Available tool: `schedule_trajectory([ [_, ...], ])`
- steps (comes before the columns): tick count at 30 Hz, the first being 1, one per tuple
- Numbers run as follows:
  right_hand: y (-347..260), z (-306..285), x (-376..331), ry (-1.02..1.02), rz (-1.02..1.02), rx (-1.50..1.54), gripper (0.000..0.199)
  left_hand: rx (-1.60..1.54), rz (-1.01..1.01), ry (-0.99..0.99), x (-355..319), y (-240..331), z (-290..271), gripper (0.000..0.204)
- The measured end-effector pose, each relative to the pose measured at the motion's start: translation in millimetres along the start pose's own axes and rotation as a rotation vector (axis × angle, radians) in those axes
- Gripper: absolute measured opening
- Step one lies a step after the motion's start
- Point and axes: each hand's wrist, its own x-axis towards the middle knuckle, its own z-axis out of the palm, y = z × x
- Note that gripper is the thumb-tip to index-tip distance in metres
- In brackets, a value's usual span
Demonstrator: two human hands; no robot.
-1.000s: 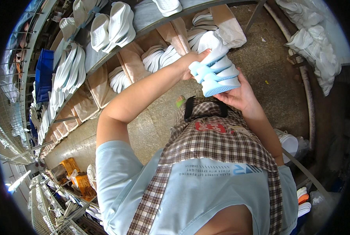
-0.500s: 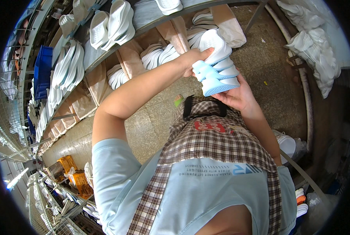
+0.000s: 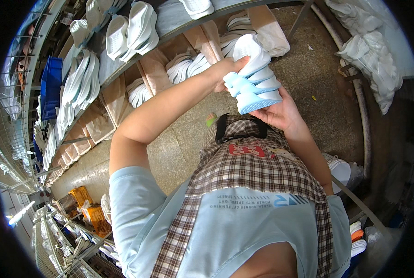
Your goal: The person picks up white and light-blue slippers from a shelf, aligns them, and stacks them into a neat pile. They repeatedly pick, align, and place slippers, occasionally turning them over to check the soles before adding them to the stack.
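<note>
A short stack of white and light-blue shoe soles [image 3: 255,81] is held between my two hands above the apron. My left hand [image 3: 229,69] grips the stack from its left side, its thumb over the upper white sole and its other fingers partly hidden behind. From below and the right, my right hand [image 3: 281,113] is closed around the lower end, where a light-blue patterned sole faces outward. The soles are nested and tilted, toes and heels offset from one another.
A grey shelf [image 3: 179,28] with white soles runs along the far left side. Beneath it, fabric-lined compartments [image 3: 156,69] hold more soles. White plastic bags [image 3: 371,65] lie at the right by a pipe [image 3: 362,111]. A white bucket [image 3: 339,171] stands near my right elbow; orange crates [image 3: 95,217] sit lower left.
The stack and both hands have shifted very slightly to the left. My grip on the soles looks the same.
</note>
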Motion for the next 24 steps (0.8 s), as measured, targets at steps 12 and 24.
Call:
schedule_trajectory([
  [12, -13, 43, -29, 0.011, -0.594, -0.438, 0.079, 0.001, 0.470, -0.079, -43, 15, 22, 0.057],
  [24, -10, 75, -44, -0.140, -0.967, -0.706, 0.088, -0.342, 0.326, -0.226, -48, 30, 31, 0.052],
])
